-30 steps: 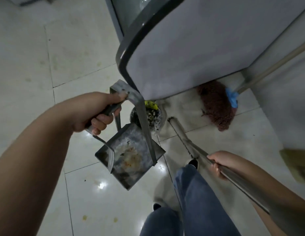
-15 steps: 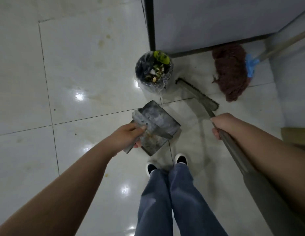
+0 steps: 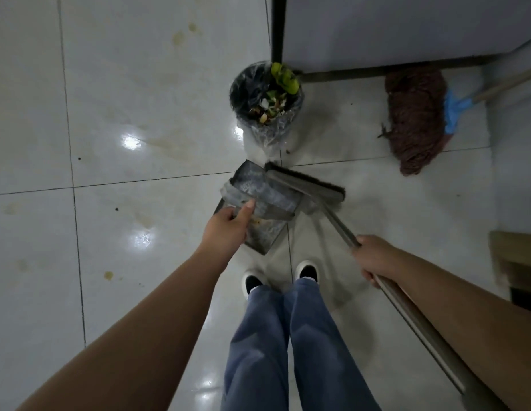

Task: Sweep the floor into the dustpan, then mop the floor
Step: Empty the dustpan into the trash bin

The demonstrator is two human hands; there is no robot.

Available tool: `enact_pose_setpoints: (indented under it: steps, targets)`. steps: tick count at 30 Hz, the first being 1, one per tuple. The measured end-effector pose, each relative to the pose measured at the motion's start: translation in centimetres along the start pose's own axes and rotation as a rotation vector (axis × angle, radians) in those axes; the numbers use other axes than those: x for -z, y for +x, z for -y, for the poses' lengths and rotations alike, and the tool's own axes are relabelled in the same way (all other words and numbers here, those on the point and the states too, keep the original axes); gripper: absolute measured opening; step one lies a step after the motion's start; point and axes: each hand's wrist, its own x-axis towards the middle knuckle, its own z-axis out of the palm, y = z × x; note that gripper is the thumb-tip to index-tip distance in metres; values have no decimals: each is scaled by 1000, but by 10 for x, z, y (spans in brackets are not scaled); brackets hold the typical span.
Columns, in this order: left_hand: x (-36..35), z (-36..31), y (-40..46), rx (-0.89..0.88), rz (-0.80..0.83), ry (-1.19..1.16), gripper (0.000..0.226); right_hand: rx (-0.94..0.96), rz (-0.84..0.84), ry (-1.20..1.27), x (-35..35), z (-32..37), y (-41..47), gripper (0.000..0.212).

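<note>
The dustpan (image 3: 260, 207) is held by its handle in the left hand (image 3: 228, 228), fingers curled round it, just in front of the trash bin (image 3: 265, 103). The broom (image 3: 305, 183) shaft is gripped by the right hand (image 3: 374, 258), and its head lies against the dustpan. The mop (image 3: 415, 120) rests to the right of the bin. If the pan is tilted carelessly, the dirt inside can probably be spilled back onto the floor (image 3: 139, 114).

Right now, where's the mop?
In the head view the mop lies on the floor at upper right, against the cabinet base, right of the bin.
</note>
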Motion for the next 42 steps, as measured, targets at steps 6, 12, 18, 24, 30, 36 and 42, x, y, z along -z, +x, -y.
enact_pose_setpoints:
  steps: [6,12,18,24,30,36,42]
  targets:
    - [10,1,2,52,-7,21,45,12,-108,110,9,-30,-22,35]
    - [12,-3,8,44,-6,-10,46,35,-158,74,36,0,24,18]
    - [11,-7,11,80,49,-7,52,-8,4,19,3,3,24,46]
    - [20,-8,9,73,51,100,46,-41,-6,455,14,-30,-11,17]
    - [17,-19,16,60,62,119,45,-23,-97,343,52,0,12,27]
    - [16,-16,20,82,43,54,43,58,81,-92,19,34,13,37]
    - [22,-3,15,105,8,31,44,20,252,-198,-13,20,-28,22]
